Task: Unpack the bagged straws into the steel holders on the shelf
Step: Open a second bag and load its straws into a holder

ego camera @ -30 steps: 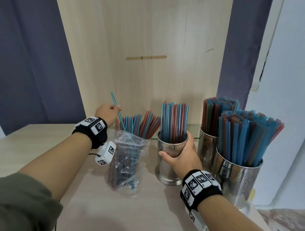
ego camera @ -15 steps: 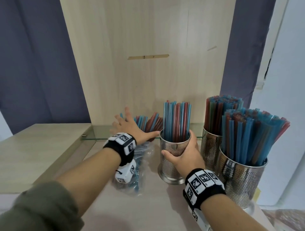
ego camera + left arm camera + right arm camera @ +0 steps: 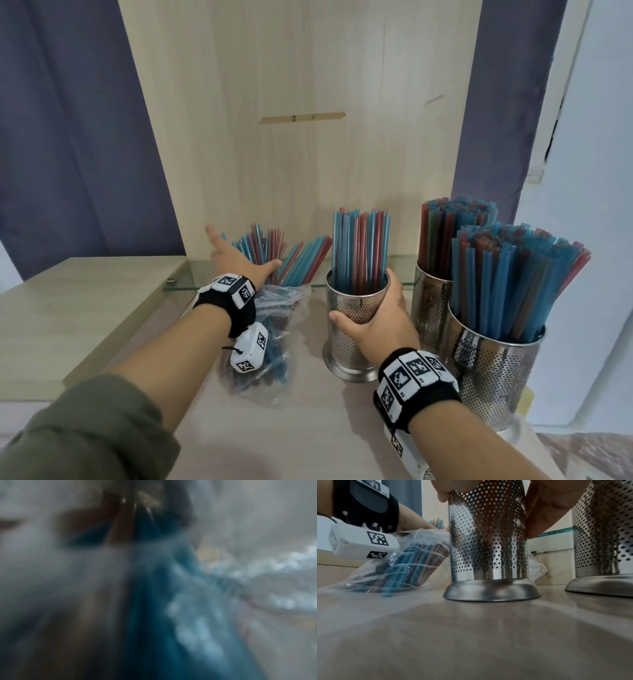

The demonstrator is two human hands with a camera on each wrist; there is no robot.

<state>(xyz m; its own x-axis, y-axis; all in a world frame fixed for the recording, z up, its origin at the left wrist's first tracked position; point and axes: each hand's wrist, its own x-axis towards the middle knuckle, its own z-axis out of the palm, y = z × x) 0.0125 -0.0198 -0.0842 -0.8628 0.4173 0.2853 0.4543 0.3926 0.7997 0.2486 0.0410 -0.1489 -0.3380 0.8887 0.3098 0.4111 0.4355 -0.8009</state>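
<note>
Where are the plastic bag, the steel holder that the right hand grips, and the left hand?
plastic bag [image 3: 274, 383], head view, crumpled clear lower side.
steel holder [image 3: 346, 346], head view, perforated wall.
left hand [image 3: 239, 262], head view, back of hand.

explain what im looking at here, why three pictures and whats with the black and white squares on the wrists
No machine here: a person is unpacking straws with bare hands. The checkered bands hold small cameras, one on each wrist; a third camera sits on the head. The head view looks down at both arms. The left hand reaches with spread fingers to the straws sticking out of a clear plastic bag that lies on the wooden shelf. The right hand grips a perforated steel holder that is partly filled with blue and red straws. Two fuller holders stand to its right. The right wrist view shows that same holder from low down. The left wrist view is too blurred to read.
</note>
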